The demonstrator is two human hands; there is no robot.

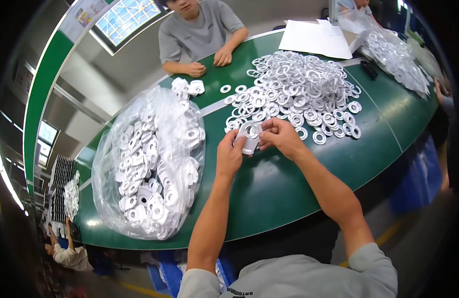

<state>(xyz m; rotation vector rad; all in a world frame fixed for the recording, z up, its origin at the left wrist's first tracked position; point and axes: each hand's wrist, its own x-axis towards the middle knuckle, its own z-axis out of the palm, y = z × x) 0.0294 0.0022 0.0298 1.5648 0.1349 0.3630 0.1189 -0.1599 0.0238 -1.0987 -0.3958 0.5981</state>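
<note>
Over the green table my left hand [230, 153] grips a white plastic part [251, 145] with a round opening and a flat lower end, thumb on its face. My right hand [283, 138] is closed at the part's right edge, its fingertips against the rim. A ring shape shows at the part's round opening; whether it is a separate ring I cannot tell. Just beyond my hands spreads a large heap of white rings [304, 82]. To the left lies a clear plastic bag [106, 198] full of similar white parts [140, 164].
The green table [269, 198] curves around me. Across it, a person in grey [199, 37] rests both hands on the edge. A few white parts [187, 88] lie near them. At the far right are white sheets [316, 38], a black object [369, 70] and another filled clear bag [393, 54].
</note>
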